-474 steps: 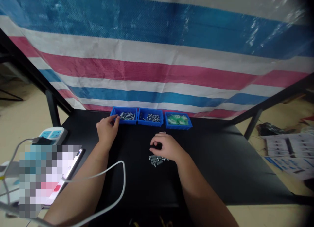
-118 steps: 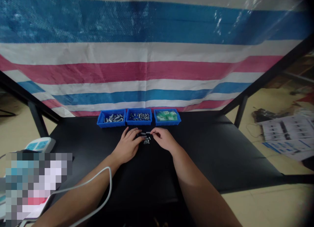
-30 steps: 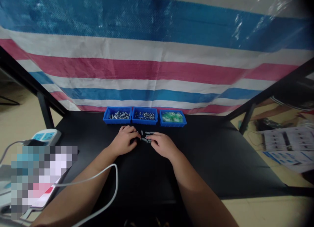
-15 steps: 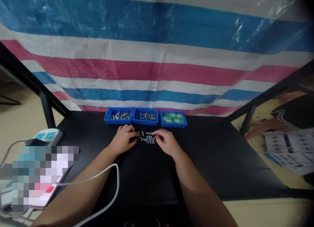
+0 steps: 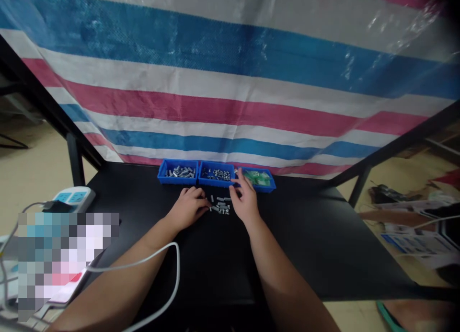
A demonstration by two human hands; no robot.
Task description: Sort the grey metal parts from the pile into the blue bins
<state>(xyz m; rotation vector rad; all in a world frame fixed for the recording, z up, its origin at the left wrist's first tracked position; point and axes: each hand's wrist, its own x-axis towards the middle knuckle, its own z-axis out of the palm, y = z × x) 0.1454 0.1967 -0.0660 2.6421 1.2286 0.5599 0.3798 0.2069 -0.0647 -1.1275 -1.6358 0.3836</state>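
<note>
A small pile of grey metal cylinders and little screw-like pieces point(image 5: 222, 206) lies on the black table in front of me. At its left edge rests my left hand point(image 5: 189, 206), fingers curled and thumb drawn in against the index finger; whatever they may hold is hidden. My right hand point(image 5: 246, 200) is raised to the right of the pile with its fingers apart, nothing visible in them. Its fingertips reach the gap between the middle blue bin point(image 5: 216, 182), which contains small shiny metal parts, and the right blue bin point(image 5: 264, 187), which contains green-tinted plastic packets.
A left blue bin point(image 5: 178, 180) of grey cylinders stands in the same row. Behind hangs a striped tarp point(image 5: 223, 109). To the left are a power strip point(image 5: 74, 198) and a blurred-out device; a white cable point(image 5: 176, 269) loops over my left forearm. Another person's limbs show at right.
My right hand has lifted from the pile and moved up toward the bins, its fingers spreading. The left hand stays by the pile, thumb and index closer together. The view has shifted slightly.
</note>
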